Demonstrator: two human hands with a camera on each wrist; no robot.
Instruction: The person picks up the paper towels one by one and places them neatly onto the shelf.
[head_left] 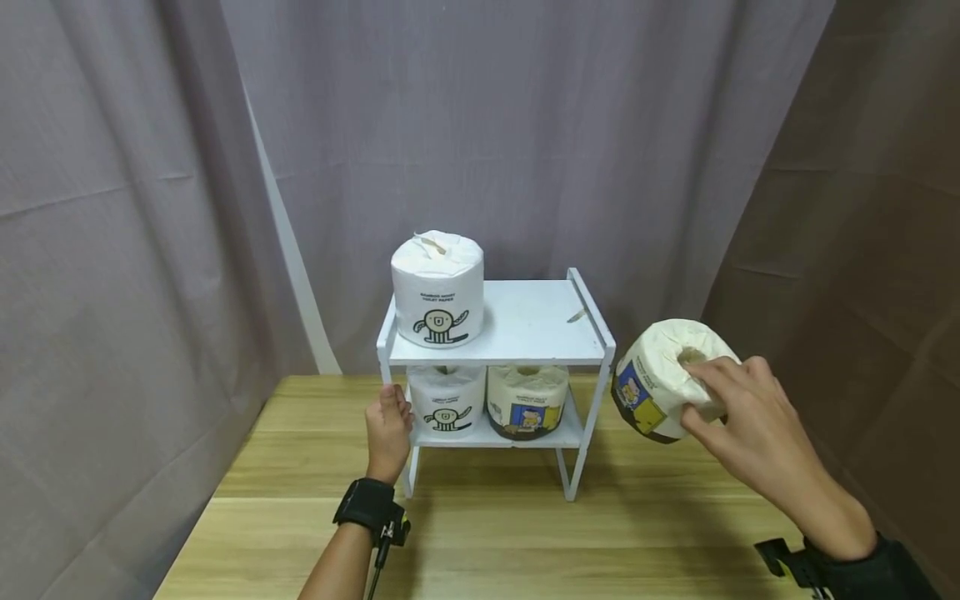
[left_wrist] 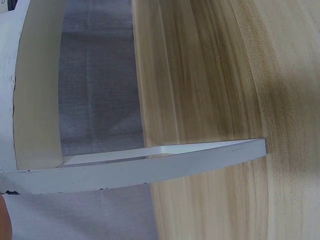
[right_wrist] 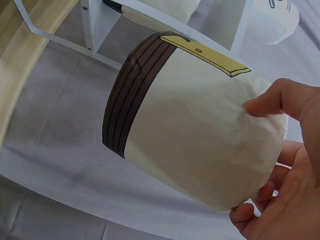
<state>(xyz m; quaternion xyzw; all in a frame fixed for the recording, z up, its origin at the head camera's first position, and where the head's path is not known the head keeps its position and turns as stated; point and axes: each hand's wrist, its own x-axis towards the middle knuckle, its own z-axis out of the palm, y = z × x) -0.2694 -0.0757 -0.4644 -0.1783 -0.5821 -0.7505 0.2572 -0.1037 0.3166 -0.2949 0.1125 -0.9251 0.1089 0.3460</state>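
Observation:
My right hand [head_left: 761, 433] holds a cream toilet paper roll [head_left: 656, 375] tilted in the air, right of a small white two-tier shelf [head_left: 536, 321]. Its fingers and thumb pinch the roll's top end by the core hole. In the right wrist view, the roll [right_wrist: 195, 120] shows a dark brown band and a yellow patch. My left hand [head_left: 388, 429] grips the shelf's left side frame, its fingers mostly hidden behind. A white roll [head_left: 438, 292] stands upright on the upper tier's left. Below, another white roll [head_left: 447, 408] and a cream roll [head_left: 527, 404] stand side by side.
The shelf stands on a light wooden table [head_left: 300, 500]. Grey cloth [head_left: 600, 150] hangs behind and at both sides, with a pale gap on the left. In the left wrist view, a white shelf leg [left_wrist: 135, 170] crosses the frame.

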